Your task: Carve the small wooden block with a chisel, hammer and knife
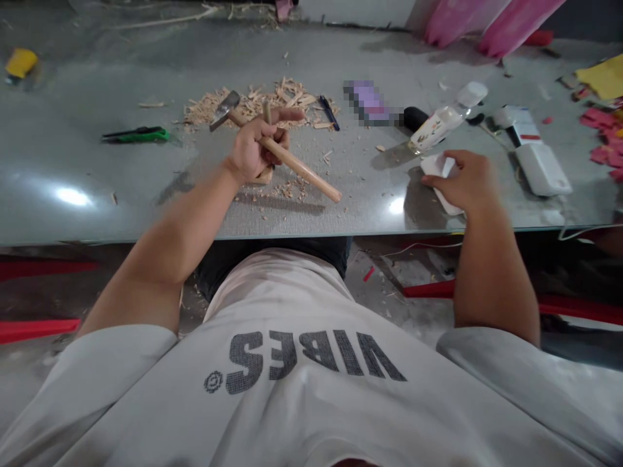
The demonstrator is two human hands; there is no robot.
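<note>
My left hand (256,146) is closed around a hammer (306,170), its index finger stretched out to the right. The metal hammer head (224,110) points to the upper left, and the wooden handle slants down to the right. A thin upright stick (267,111) shows between the fingers; its lower part is hidden. Beneath the hand, a small piece of wood (263,176) is partly covered. Over on the right, my right hand (470,178) grips a white flat object (445,188) with thumb and fingers; its kind is unclear. A clear bottle (445,123) stands just beyond it.
Wood shavings (287,94) lie heaped behind my left hand, with a dark pen (329,113) beside them. A green utility knife (139,134) rests at left. A blurred purple item (368,102), a white device (535,152) and red scraps (603,133) are on the grey table (195,207).
</note>
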